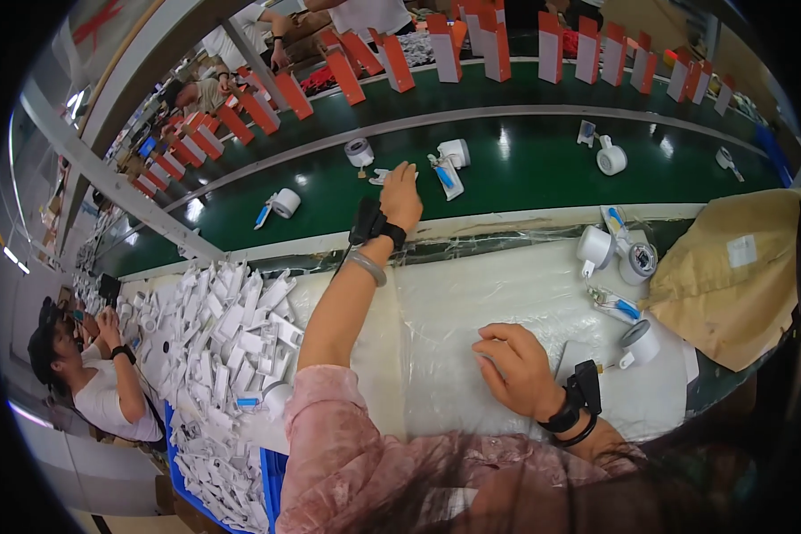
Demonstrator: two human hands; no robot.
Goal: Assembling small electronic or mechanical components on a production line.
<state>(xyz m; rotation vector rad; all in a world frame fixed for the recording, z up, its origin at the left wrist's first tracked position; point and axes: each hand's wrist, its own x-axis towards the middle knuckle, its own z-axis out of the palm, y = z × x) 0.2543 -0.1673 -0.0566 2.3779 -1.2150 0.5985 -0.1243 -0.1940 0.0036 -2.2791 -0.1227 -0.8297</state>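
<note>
My left hand [402, 203] reaches over the green conveyor belt [525, 151], its fingers closed on a small white plastic part [380, 177]; the fingers cover much of it. Just beyond lies a round white head [358, 152], and to the right another round head [454, 153] beside a white piece with a blue strip [447, 178]. Lower down, my right hand [521, 369] hovers at the plastic-covered table [454, 303], fingers loosely bent and apart, holding nothing. A pale flat piece [573, 358] is near its wrist, with several round white heads [639, 343] farther right.
A heap of white plastic parts [231, 329] covers the table's left, above a blue crate [274, 476] of similar parts. Orange-and-white boxes [445, 53] line the belt's far side. Brown paper [730, 276] lies at right. A metal post [133, 187] rises at left; a co-worker [107, 383] is beyond.
</note>
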